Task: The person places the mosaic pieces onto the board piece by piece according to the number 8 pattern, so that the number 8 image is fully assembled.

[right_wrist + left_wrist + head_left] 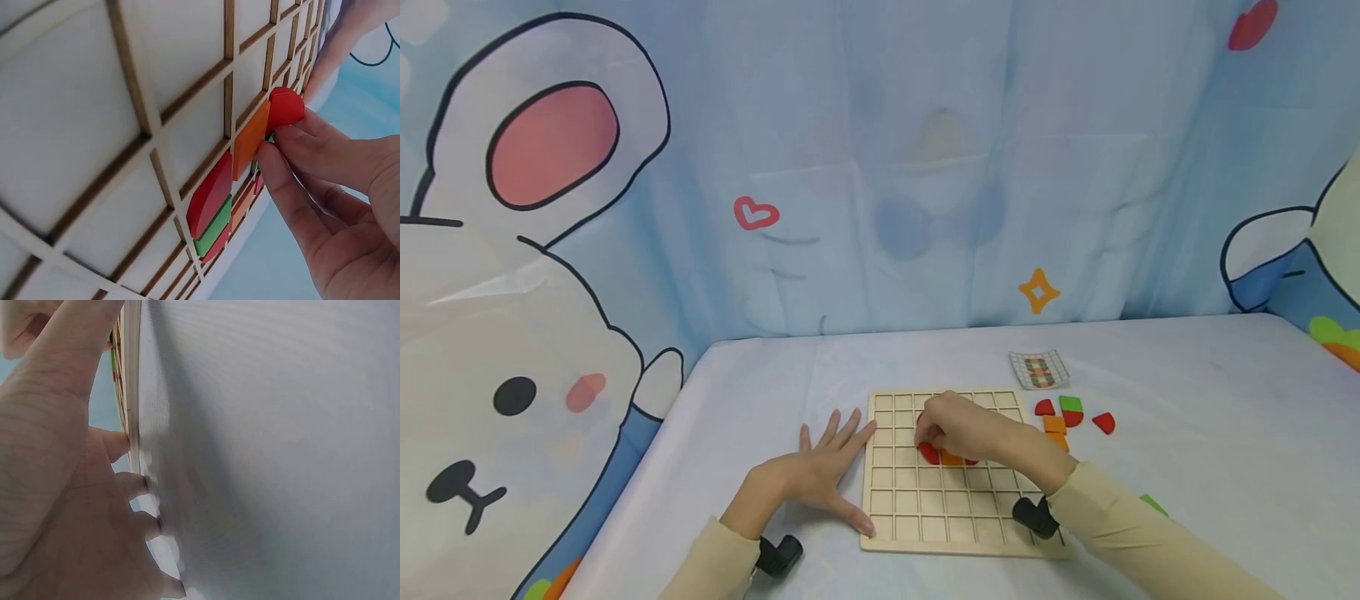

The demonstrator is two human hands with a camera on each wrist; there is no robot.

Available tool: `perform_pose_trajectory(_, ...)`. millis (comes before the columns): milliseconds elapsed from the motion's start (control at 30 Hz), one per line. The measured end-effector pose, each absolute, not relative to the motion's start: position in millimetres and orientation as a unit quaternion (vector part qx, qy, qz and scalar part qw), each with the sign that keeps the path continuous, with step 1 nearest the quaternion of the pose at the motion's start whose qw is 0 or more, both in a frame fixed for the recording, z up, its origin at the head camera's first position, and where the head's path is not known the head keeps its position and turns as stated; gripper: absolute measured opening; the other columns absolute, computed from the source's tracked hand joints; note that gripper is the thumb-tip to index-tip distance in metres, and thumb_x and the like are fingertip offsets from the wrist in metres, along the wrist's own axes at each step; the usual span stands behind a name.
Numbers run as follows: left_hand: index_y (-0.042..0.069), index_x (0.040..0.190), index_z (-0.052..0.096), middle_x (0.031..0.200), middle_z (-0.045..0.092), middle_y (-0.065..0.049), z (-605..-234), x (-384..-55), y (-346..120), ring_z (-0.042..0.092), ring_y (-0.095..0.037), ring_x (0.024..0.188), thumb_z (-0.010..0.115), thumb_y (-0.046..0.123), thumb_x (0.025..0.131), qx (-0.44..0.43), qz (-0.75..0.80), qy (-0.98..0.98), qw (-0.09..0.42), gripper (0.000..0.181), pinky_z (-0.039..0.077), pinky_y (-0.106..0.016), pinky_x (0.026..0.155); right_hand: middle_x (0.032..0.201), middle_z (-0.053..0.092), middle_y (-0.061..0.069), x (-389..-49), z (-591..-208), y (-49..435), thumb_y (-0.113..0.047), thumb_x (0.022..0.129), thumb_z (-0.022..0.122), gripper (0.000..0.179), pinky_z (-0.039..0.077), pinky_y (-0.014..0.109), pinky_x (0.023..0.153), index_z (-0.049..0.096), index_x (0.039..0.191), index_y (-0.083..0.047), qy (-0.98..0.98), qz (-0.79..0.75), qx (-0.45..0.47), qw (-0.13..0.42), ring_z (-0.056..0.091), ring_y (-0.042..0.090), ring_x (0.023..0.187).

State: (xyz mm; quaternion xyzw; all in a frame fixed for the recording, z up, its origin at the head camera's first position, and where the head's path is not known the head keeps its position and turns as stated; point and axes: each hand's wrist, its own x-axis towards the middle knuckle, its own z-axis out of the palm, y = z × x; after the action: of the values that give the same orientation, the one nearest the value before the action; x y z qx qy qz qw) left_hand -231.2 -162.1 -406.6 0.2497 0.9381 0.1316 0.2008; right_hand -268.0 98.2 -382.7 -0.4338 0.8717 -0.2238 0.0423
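A wooden grid board lies on the white table. My left hand rests at its left side, fingers spread, with the thumb and a fingertip touching the edge. Over the upper middle of the board, my right hand has its thumb and fingers bent down. In the right wrist view they pinch a red rounded piece at a cell beside an orange square piece. Another red rounded piece and a green piece sit in nearby cells. The hand hides part of the pieces in the head view.
A small pattern card lies behind the board's right corner. Loose pieces lie right of the board: a green square, orange squares and red rounded ones. Another green piece shows beside the right sleeve.
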Motion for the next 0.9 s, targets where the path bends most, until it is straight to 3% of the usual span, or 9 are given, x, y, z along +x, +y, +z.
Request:
perform_pose_trajectory(233, 0.018, 0.170, 0.003, 0.176, -0.008, -0.014, -405.4, -230.8, -161.2, -0.013, -0.038, 0.160, 0.088, 0.057, 0.079, 0.249, 0.131, 0.938, 0.201, 0.130, -0.006, -0.076, 0.117, 0.083, 0.075, 0.001, -267.2, -384.3, 101.4, 0.019, 0.085, 0.072, 0.023, 0.055, 0.021, 0.069, 0.082, 0.094, 0.000, 0.863, -0.227, -0.451, 0.019, 0.062, 0.006, 0.073)
perform_pose_trajectory(500, 0.018, 0.170, 0.003, 0.176, -0.008, -0.014, -406.6, -230.8, -161.2, -0.013, -0.038, 0.160, 0.088, 0.057, 0.078, 0.251, 0.128, 0.939, 0.197, 0.131, -0.006, -0.076, 0.117, 0.072, 0.068, -0.002, -265.4, -385.0, 104.4, 0.018, 0.083, 0.075, 0.024, 0.050, 0.020, 0.064, 0.082, 0.094, -0.001, 0.867, -0.233, -0.440, 0.030, 0.051, 0.003, 0.066)
perform_pose_trajectory(700, 0.018, 0.170, 0.004, 0.176, -0.007, -0.014, -406.8, -230.2, -161.5, -0.012, -0.038, 0.160, 0.088, 0.058, 0.078, 0.252, 0.126, 0.939, 0.195, 0.131, -0.005, -0.076, 0.118, 0.074, 0.067, -0.006, -264.2, -386.4, 104.6, 0.008, 0.082, 0.084, 0.017, 0.049, 0.021, 0.065, 0.081, 0.094, -0.003, 0.867, -0.244, -0.432, 0.039, 0.052, 0.001, 0.067)
perform_pose_trajectory(900, 0.018, 0.170, 0.003, 0.176, -0.007, -0.014, -407.1, -230.5, -161.9, -0.012, -0.038, 0.160, 0.088, 0.058, 0.078, 0.253, 0.128, 0.939, 0.193, 0.131, -0.005, -0.076, 0.118, 0.078, 0.068, -0.003, -262.8, -386.5, 99.2, 0.012, 0.082, 0.080, 0.017, 0.052, 0.023, 0.067, 0.081, 0.089, -0.003, 0.871, -0.228, -0.435, 0.020, 0.057, 0.007, 0.072)
